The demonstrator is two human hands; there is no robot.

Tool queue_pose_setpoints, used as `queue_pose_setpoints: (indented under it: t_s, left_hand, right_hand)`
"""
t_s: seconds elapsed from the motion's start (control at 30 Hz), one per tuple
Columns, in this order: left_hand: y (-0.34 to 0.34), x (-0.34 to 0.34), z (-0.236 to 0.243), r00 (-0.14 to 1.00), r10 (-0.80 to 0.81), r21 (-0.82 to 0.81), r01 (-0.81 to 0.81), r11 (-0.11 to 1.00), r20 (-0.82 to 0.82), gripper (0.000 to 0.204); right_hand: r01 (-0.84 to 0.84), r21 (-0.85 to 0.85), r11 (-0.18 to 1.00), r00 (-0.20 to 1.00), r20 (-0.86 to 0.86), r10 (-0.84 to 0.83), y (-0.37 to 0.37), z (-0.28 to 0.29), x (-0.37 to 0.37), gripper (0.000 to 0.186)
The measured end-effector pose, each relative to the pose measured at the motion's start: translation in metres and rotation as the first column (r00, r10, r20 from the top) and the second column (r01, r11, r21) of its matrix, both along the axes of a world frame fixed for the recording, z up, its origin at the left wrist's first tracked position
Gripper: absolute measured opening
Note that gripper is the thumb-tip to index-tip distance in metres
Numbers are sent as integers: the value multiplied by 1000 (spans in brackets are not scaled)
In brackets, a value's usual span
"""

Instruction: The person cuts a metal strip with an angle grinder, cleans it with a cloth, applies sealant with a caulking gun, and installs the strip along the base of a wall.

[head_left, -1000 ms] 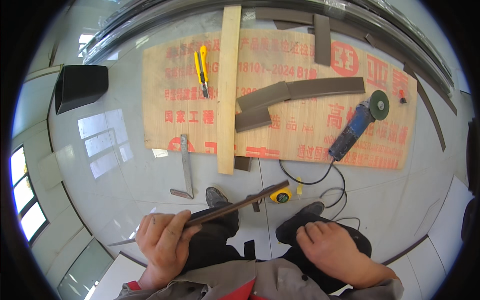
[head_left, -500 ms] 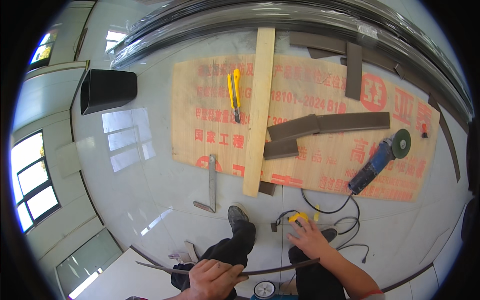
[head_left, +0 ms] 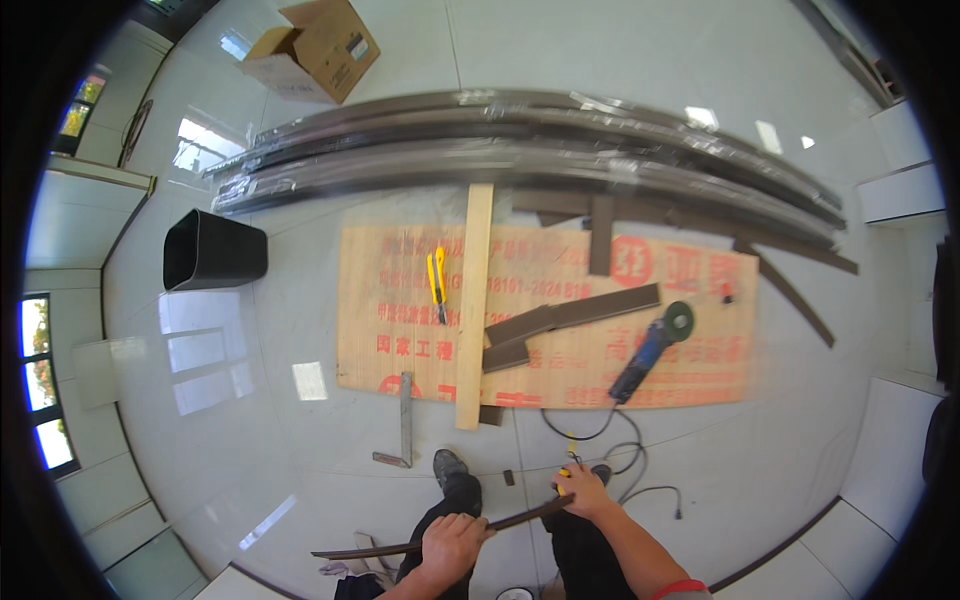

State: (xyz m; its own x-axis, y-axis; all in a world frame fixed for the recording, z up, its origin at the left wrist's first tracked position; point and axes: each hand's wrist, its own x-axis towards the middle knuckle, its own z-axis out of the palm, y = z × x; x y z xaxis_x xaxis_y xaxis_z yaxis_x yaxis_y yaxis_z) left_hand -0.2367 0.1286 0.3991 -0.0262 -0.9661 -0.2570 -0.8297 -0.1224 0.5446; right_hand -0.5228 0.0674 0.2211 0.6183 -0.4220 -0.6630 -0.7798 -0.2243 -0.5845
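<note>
My left hand (head_left: 452, 545) grips a long thin dark brown strip (head_left: 375, 550) lying crosswise in front of me. My right hand (head_left: 582, 492) is closed on a yellow tape measure (head_left: 564, 480), right beside the strip's right end; whether it also touches the strip I cannot tell. A metal square (head_left: 406, 420) lies on the floor ahead of my feet. Beyond it a printed plywood board (head_left: 363, 300) carries a wooden batten (head_left: 473, 310), a yellow box cutter (head_left: 436, 285), short brown trim pieces (head_left: 605, 303) and a blue angle grinder (head_left: 638, 365) with its cord trailing toward my right foot.
Long plastic-wrapped profiles (head_left: 520, 160) lie across the floor behind the board, with loose brown strips (head_left: 795, 295) to the right. An open cardboard box (head_left: 325, 60) is at the back. A black bin (head_left: 215, 250) stands left. White panels (head_left: 890, 440) edge the right.
My right hand has moved from my thigh to the tape measure and taken hold of it. My left hand and strip have shifted rightward. The view has tilted up, showing the box.
</note>
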Motion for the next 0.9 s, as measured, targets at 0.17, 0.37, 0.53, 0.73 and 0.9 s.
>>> queue_pose_setpoints:
  t_s: [0.17, 0.37, 0.53, 0.73, 0.9]
  left_hand:
    - [35, 19, 16, 999, -34, -48, 34, 998, -7, 21]
    - [2, 114, 177, 977, 210, -127, -213, 969, -36, 16]
    - [16, 206, 265, 895, 443, -42, -445, 895, -46, 19]
    - [79, 283, 238, 854, 479, 20, -493, 870, 203, 31]
    - [-24, 281, 329, 774, 633, 222, -619, 753, 13, 34]
  right_hand:
    - [296, -51, 954, 881, -370, -294, -13, 185, -77, 40]
    - [524, 19, 851, 651, -653, -387, 61, 429, -160, 48]
    - [884, 70, 461, 369, -710, -599, 103, 521, -122, 49]
    - [885, 299, 357, 462, -472, -751, 70, 498, -48, 38]
    - [938, 344, 41, 218, -495, -841, 7, 487, -16, 50]
